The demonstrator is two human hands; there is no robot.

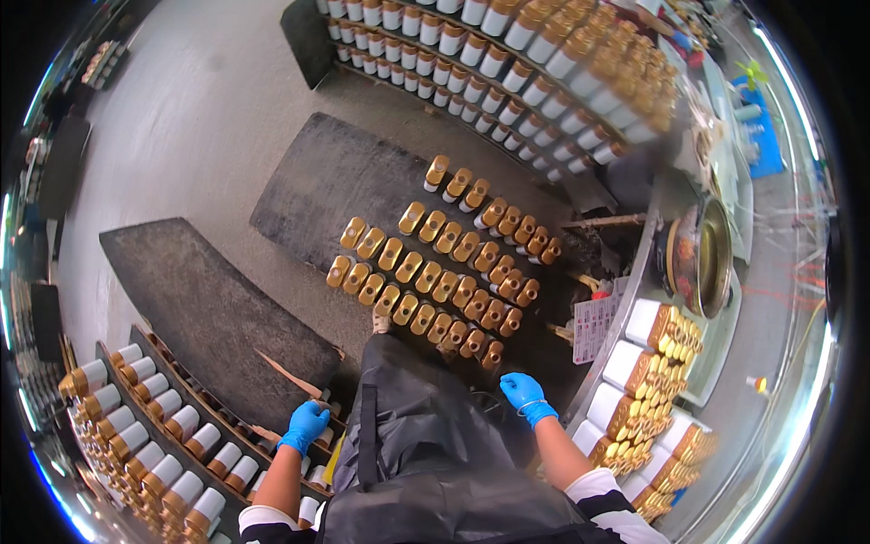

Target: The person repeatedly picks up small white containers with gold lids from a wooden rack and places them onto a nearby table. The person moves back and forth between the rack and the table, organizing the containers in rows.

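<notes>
My left hand (308,424), in a blue glove, is beside the edge of a shelf of white and gold pieces. Its fingers are curled, and whatever they may hold is hidden. Out in front of the dark apron, my right hand (523,391) is gloved the same way, with fingers folded in and nothing showing in them. Beyond both hands, several rows of gold-topped pieces (409,267), each with a round opening or neck, stand on a dark board (313,186). White lower sides show on some of them. Neither hand touches these rows.
A long dark board (208,299) lies at the left, above a tiered rack of white and gold pieces (184,423). More fill the shelves (471,63) at the far side. On the right bench are stacked pieces (634,372), a metal bowl (711,254) and a printed sheet (594,331).
</notes>
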